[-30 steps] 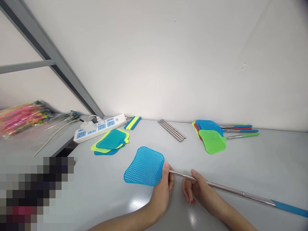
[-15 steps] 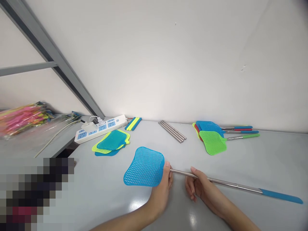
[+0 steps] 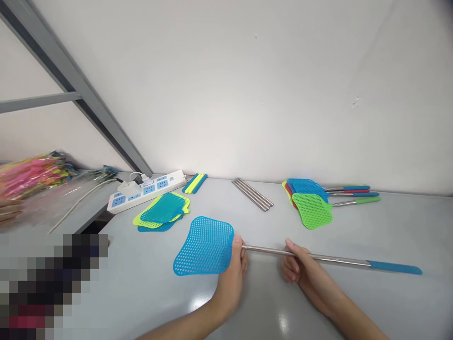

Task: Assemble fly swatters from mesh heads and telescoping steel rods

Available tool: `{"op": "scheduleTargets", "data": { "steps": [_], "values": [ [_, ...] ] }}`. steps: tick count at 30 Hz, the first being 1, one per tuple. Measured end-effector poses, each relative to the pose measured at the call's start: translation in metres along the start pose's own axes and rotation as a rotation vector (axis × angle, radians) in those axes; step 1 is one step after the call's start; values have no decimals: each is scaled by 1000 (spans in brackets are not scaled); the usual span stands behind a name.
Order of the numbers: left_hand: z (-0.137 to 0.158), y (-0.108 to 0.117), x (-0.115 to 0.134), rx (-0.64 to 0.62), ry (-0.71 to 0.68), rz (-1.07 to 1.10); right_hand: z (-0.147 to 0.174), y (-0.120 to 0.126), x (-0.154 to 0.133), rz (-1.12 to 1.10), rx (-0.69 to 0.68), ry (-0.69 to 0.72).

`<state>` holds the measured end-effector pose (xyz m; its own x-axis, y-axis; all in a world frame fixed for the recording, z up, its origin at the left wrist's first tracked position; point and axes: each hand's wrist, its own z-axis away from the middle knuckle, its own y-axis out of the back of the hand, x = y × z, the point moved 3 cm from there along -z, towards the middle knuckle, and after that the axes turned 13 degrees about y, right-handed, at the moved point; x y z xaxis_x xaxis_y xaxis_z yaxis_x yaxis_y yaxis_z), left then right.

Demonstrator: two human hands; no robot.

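Note:
A blue fly swatter (image 3: 205, 246) is held above the grey table, its mesh head to the left and its blue handle sleeve to the right. My left hand (image 3: 233, 264) is closed on the neck, with the thumb on the edge of the mesh head. Curled around the middle of the steel rod, my right hand (image 3: 304, 269) has its thumb raised along the far side. Behind lie several steel rods (image 3: 252, 194). To the left is a stack of loose blue and yellow swatter heads (image 3: 163, 208), near several blue and yellow handle sleeves (image 3: 195, 183).
Several whole fly swatters (image 3: 313, 211) lie stacked at the back right. A white power strip (image 3: 122, 204) with plugs stands at the back left. Bagged colourful goods (image 3: 35, 174) are on a side table, with another person's hand (image 3: 10, 211) beside them. A wall closes off the back.
The fly swatter has shifted left and its handle end has risen and come closer. My left hand moved left with the head, while my right hand sits slightly farther right along the rod.

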<state>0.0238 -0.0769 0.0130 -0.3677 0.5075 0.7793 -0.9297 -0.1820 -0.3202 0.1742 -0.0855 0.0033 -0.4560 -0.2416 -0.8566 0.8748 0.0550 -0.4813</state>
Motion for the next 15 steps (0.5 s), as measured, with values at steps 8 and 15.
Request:
{"op": "scheduleTargets", "data": {
  "steps": [8,15],
  "values": [
    [-11,9,6,30,-41,80,-5,14,-13,22,157,40],
    [-11,8,7,26,-15,26,-5,15,-12,15,157,31]
  ]
}}
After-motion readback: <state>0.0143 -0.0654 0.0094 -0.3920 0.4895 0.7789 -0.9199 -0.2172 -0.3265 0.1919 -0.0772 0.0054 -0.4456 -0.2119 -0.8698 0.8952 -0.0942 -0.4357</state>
